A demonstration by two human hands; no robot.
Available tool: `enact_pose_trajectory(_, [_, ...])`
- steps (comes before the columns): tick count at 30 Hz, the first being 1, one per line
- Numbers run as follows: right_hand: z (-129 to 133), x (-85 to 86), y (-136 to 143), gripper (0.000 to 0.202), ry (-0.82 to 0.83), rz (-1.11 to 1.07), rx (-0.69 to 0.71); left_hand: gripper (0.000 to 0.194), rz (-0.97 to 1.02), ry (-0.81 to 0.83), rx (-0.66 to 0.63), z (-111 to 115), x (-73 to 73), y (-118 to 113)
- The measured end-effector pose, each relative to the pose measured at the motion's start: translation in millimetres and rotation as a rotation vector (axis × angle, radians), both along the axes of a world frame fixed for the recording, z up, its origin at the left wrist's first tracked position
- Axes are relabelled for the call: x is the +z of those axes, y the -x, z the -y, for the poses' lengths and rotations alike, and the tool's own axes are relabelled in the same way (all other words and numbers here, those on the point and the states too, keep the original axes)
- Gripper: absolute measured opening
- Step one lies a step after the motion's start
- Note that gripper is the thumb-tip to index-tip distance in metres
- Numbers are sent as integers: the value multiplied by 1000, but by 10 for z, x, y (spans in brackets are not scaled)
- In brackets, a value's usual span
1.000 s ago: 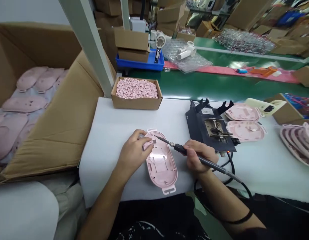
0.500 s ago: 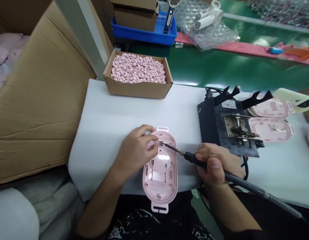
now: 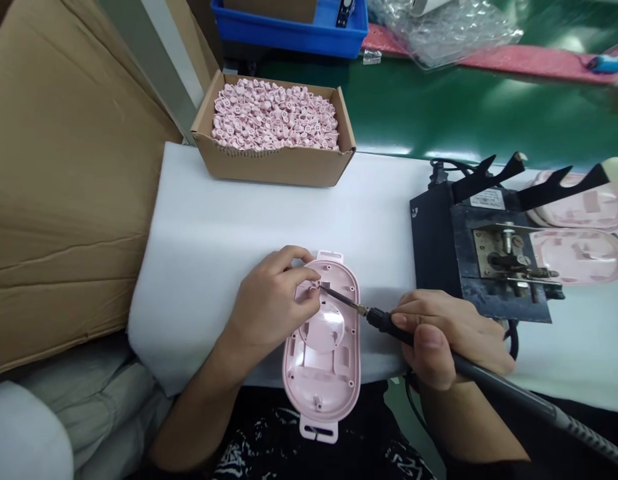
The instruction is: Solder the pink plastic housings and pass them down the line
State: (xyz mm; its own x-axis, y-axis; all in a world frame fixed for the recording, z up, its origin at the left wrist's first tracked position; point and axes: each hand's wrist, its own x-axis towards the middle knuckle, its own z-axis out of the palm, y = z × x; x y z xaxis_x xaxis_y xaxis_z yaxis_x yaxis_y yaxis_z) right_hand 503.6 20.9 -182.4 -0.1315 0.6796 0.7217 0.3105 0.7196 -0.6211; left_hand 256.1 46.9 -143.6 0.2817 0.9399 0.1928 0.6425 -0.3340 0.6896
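Note:
A pink oval plastic shell (image 3: 321, 373) lies with its hollow side up at the table's near edge, a slotted tab at each end. My left hand (image 3: 273, 297) reaches over its upper left, thumb and fingertips pinched round a small pink part (image 3: 313, 287) inside the shell. My right hand (image 3: 449, 330) is wrapped round the dark handle of a soldering iron (image 3: 389, 322). The iron's thin tip points left into the shell and ends beside my left fingertips. Whether the tip touches the small part is too fine to tell.
An open cardboard box (image 3: 279, 167) of small pink parts stands at the back. Right of my work is a black soldering station (image 3: 433, 233) with forked holders and a metal clamp; more pink shells (image 3: 579, 257) lie beyond. A large cardboard sheet (image 3: 69, 200) rises at left.
The view has moved closer and shifted slightly. The iron's tip has moved slightly left, nearer my left fingertips. Both hands keep their grips.

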Motion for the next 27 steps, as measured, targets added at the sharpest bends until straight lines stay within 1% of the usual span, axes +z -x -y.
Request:
enact_pose_trajectory(5, [-55, 65, 45, 17, -6, -40, 38, 17, 17, -40, -23, 10, -13, 16])
enact_pose_trajectory(8, [-66, 117, 76, 19, 13, -58, 4, 16, 8, -76, -27, 22, -34, 19])
enact_pose_trajectory(14, [-65, 218, 109, 21, 44, -51, -84, 20, 36, -90, -69, 47, -38, 14])
enact_pose_trajectory(18, [-69, 224, 104, 24, 61, -70, -126, 21, 51, -81, -91, 48, -38, 19])
enact_pose_trajectory(21, [-68, 219, 113, 21, 74, -92, -149, 20, 51, -87, -98, 40, -47, 25])
enact_pose_trajectory(27, [-41, 215, 125, 21, 173, -147, -149, 21, 54, -84, -102, 33, -49, 23])
